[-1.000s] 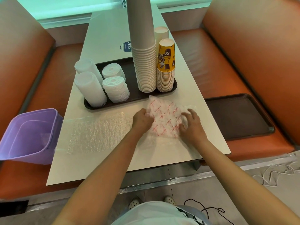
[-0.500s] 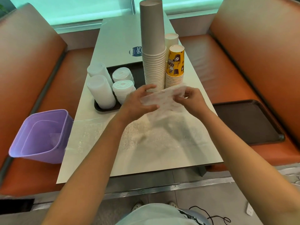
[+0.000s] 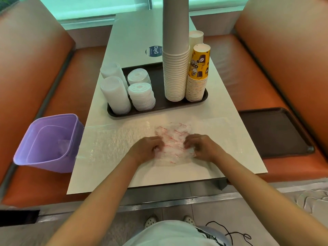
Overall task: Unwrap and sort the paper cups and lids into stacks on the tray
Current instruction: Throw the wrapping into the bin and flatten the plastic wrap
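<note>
Left hand (image 3: 148,149) and right hand (image 3: 201,148) rest on the desk (image 3: 230,139), fingers curled and pinching opposite edges of a red-printed clear wrapper (image 3: 174,141). Cup stacks (image 3: 175,75) and lid stacks (image 3: 142,96) stand on the tray (image 3: 159,108) beyond.

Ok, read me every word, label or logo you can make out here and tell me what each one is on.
"ClayG": on the round blue sticker on the white table, turned sideways.
Smaller line beside it on the sticker: too small to read.
"SH..": brown letters on the top yellow cup; the rest is cut off by the cup's curve.
Red repeated print on the clear plastic wrapper held by both hands: too blurred to read.
</note>
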A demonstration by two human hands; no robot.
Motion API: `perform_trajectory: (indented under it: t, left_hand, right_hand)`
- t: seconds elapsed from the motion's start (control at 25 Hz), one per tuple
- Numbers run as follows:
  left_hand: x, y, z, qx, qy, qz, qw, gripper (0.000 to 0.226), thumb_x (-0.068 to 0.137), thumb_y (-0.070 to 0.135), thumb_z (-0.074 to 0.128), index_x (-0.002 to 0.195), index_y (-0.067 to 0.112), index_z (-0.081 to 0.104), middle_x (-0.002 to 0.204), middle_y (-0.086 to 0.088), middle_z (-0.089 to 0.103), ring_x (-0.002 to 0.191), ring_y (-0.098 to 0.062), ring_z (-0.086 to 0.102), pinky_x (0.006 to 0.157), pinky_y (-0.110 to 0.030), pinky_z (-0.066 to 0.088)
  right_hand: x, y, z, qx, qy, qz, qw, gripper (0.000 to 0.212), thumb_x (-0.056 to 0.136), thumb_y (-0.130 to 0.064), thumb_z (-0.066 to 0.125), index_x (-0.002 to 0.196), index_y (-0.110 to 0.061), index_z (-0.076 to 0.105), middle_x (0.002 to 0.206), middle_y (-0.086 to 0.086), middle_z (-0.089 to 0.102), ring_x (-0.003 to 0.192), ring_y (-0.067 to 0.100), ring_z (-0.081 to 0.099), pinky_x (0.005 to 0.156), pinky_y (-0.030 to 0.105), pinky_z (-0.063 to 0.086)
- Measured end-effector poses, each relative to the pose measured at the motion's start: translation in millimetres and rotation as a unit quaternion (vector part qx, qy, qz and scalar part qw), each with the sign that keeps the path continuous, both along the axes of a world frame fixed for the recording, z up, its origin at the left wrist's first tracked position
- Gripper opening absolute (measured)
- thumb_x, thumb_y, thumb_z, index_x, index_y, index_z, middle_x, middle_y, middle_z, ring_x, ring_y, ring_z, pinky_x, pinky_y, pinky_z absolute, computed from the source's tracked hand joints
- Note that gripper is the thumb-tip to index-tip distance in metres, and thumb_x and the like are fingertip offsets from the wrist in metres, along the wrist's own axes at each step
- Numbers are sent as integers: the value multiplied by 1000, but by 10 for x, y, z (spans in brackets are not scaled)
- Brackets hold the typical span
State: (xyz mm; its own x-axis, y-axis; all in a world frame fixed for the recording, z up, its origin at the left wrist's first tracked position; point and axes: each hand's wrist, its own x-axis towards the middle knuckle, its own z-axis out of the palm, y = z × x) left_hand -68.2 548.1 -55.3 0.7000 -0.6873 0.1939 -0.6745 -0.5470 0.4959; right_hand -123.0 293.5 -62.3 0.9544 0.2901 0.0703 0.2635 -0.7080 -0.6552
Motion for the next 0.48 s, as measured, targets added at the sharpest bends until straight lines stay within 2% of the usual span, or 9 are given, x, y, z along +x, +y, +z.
perform_trajectory:
  t: [0.04, 0.12, 0.2, 0.24, 0.32, 0.36, 0.4, 0.48]
  left_hand:
    - [-25, 26, -20, 17, 38, 5, 999, 25, 70, -10, 65, 90, 5, 69, 93, -6, 70, 83, -23, 67, 71, -33, 55]
    - [-23, 39, -12, 13, 81, 21, 996, 25, 73, 8, 72, 98, 8, 68, 97, -3, 67, 83, -18, 61, 72, -27, 49]
    - [-52, -3, 44, -36, 159, 104, 981, 18, 83, 21, 71, 97, 11, 69, 93, 1, 65, 80, -12, 59, 75, -25, 47]
    - [-54, -21, 57, -70, 189, 149, 968, 8, 87, 22, 67, 84, 15, 70, 79, 2, 63, 70, -7, 55, 69, -25, 44]
    - [-29, -60, 40, -114, 163, 220, 955, 39, 91, 25, 61, 53, 26, 52, 51, 5, 46, 49, -6, 39, 58, -25, 32]
    - [-19, -76, 47, -111, 153, 246, 951, 47, 91, 29, 60, 47, 27, 42, 45, 6, 39, 46, -10, 35, 59, -26, 29]
    - [1, -101, 70, -96, 143, 260, 950, 51, 91, 32, 58, 46, 25, 37, 43, 6, 36, 46, -14, 34, 62, -27, 29]
    - [33, -189, 130, -18, 127, 277, 952, 52, 94, 35, 53, 48, 22, 34, 44, 7, 35, 49, -17, 35, 75, -31, 30]
  right_hand:
    - [-18, 16, -1, 3, 9, -6, 1000, 26, 65, 6, 72, 86, -7, 74, 98, 6, 70, 93, 17, 64, 84, 10, 43]
    - [-21, 75, 31, 32, 36, -62, 997, 4, 79, -9, 70, 82, -7, 72, 84, 4, 67, 75, 13, 60, 71, 17, 44]
    - [4, 137, 49, 106, 96, -145, 979, 27, 92, -20, 60, 71, -2, 64, 63, 2, 56, 56, 12, 46, 57, 27, 36]
    - [22, 175, 58, 152, 110, -188, 964, 33, 94, -22, 56, 69, 0, 60, 59, 2, 51, 54, 13, 42, 55, 28, 33]
    - [57, 246, 74, 205, 95, -259, 939, 27, 95, -21, 53, 77, -2, 57, 61, 5, 52, 55, 14, 43, 55, 29, 34]
    - [72, 288, 71, 203, 81, -285, 933, 18, 95, -20, 53, 85, -6, 56, 62, 6, 54, 56, 15, 44, 55, 29, 35]
    - [81, 336, 61, 187, 67, -303, 932, 10, 95, -19, 52, 94, -9, 54, 63, 5, 55, 56, 15, 46, 55, 29, 36]
    - [83, 417, 24, 137, 23, -332, 933, 15, 95, -16, 50, 109, -9, 49, 62, 3, 54, 58, 20, 49, 56, 31, 34]
